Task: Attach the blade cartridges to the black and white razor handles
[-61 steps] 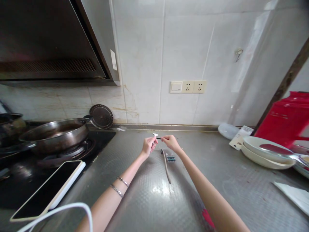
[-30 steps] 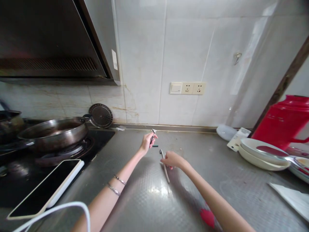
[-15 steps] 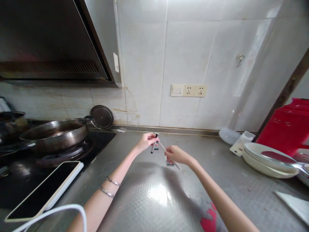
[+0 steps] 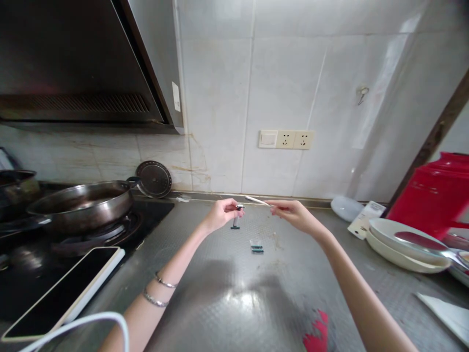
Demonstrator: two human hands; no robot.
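Note:
My left hand [image 4: 223,214] pinches a small black-and-silver razor-like handle [image 4: 238,215] above the steel counter [image 4: 205,293]. A small dark bar shows at the handle's lower end; whether the two are joined is hard to tell. To its right, my right hand [image 4: 293,215] is closed on a thin white stick [image 4: 257,201], whose free end points left, toward the wall behind my left hand. The stick and the handle are apart. Below and between the hands, a small clear pack with dark green strips [image 4: 257,249] lies on the counter.
On the left, a steel pan [image 4: 88,205] sits on the black stove, with a phone [image 4: 66,293] and white cable in front. White bowls [image 4: 406,244], a card [image 4: 366,220], a clear lid [image 4: 346,209] and a red container [image 4: 432,190] stand right. A pink patch [image 4: 317,335] marks the front.
My right hand has moved up and right with the white stick, away from my left hand, uncovering the small pack. The handle in my left hand has changed its tilt.

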